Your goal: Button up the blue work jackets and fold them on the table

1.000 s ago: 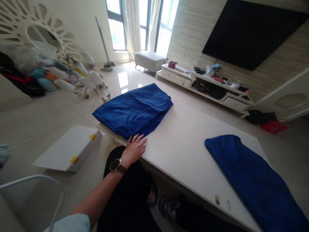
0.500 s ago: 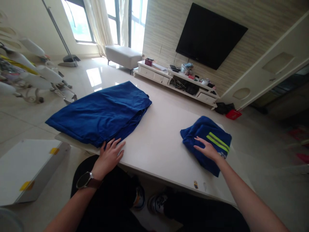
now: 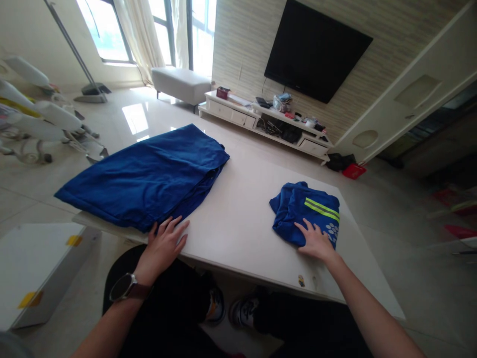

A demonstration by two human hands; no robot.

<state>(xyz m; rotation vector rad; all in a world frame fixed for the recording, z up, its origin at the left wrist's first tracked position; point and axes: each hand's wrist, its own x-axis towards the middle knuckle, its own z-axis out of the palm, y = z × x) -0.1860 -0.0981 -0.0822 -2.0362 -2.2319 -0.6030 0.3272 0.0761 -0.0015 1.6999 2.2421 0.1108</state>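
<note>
A large blue garment (image 3: 145,174) lies folded on the left half of the white table (image 3: 238,219), one end hanging past the table's left edge. My left hand (image 3: 166,243), with a watch on the wrist, rests at the table's front edge, fingers spread and fingertips touching the garment's near edge. On the right lies a smaller folded blue garment (image 3: 288,211) with yellow-green stripes and a pale printed mark. My right hand (image 3: 316,241) is on its near side, fingers spread over the cloth, gripping nothing.
A white box (image 3: 40,263) with yellow tabs stands on the floor at left. Behind the table are a low TV cabinet (image 3: 231,114) and a grey bench (image 3: 181,84). My legs and shoes are below the table's front edge. A red bag (image 3: 354,170) sits by the wall.
The striped garment has turned and now lies squarer and more compact, with my right hand shifted to its near edge. My left hand stays by the large garment. The view has shifted slightly.
</note>
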